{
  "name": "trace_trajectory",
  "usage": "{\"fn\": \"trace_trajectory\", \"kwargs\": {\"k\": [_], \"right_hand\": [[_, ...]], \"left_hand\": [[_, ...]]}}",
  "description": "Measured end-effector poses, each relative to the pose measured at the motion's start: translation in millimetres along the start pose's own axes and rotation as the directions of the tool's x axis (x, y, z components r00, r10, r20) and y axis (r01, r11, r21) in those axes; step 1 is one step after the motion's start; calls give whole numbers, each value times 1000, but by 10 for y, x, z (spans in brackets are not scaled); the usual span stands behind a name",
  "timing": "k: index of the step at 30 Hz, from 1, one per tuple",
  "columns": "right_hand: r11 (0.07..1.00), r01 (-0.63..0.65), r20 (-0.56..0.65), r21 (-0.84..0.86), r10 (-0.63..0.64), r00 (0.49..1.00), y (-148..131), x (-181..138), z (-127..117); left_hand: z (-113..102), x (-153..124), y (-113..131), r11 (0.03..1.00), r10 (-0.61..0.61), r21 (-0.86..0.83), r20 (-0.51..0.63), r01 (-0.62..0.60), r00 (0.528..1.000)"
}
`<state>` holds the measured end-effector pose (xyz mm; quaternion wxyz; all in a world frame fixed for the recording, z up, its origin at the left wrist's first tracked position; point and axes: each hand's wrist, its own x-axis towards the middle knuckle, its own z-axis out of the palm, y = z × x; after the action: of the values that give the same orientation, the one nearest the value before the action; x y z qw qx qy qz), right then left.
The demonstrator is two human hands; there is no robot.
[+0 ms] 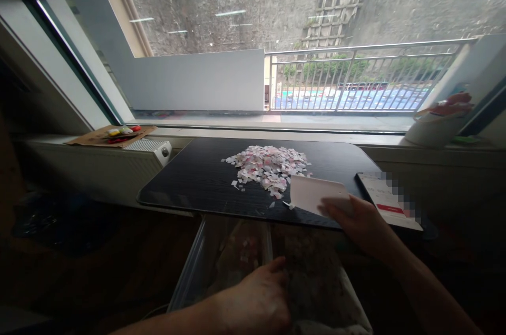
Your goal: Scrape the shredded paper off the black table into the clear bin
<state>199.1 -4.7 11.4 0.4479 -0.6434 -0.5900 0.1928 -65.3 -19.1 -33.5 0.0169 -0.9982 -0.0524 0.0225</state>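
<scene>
My right hand (359, 219) pinches a stiff white card (314, 193) by its right end, thumb on top. The card slants over the front right of a dark tabletop (185, 177), its left edge close to a heap of small white and pink paper scraps (269, 164). A few scraps lie loose in front of the heap. Lower down, my left hand (259, 293) is closed at the right wall of a clear plastic box (187, 266) below the table edge. Its lower fingers are hidden. Some scraps show dimly inside the box.
At the table's right end lies a flat white booklet or box with a red label (389, 208). Behind the table run a window sill and a radiator (148, 153), with brown paper (95, 137) and small coloured items on it. A white pot (435, 127) stands right.
</scene>
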Motion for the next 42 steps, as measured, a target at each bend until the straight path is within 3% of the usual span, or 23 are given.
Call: {"fn": "trace_trajectory", "kwargs": {"k": [7,11,14,21,27,32,38,42], "right_hand": [[1000,-17,5,22,16,1000,-68,-12,-41],[998,59,87,32,-61,994,-106,62,36],[999,45,122,1,-45,992,-152,51,-15],[1000,9,55,-7,-9,998,-115,-34,-125],[995,-72,150,72,61,987,-102,-113,-176],[987,-93,52,130,87,995,29,-127,-177],[939,-241,178,243,202,963,256,-81,-192],[925,-264,116,273,241,964,308,18,-135]], "left_hand": [[-50,-52,16,997,-78,-24,20,79,997],[-19,-50,3,997,-70,-13,32,70,997],[-26,-54,0,997,-70,-20,22,70,997],[-71,-48,0,999,-51,-17,36,52,998],[-107,-46,0,999,-46,-23,28,46,999],[-131,-38,3,999,-45,-23,50,46,998],[-168,-32,-11,998,-48,-31,69,50,996],[-180,-40,-14,998,-47,-47,57,50,997]]}}
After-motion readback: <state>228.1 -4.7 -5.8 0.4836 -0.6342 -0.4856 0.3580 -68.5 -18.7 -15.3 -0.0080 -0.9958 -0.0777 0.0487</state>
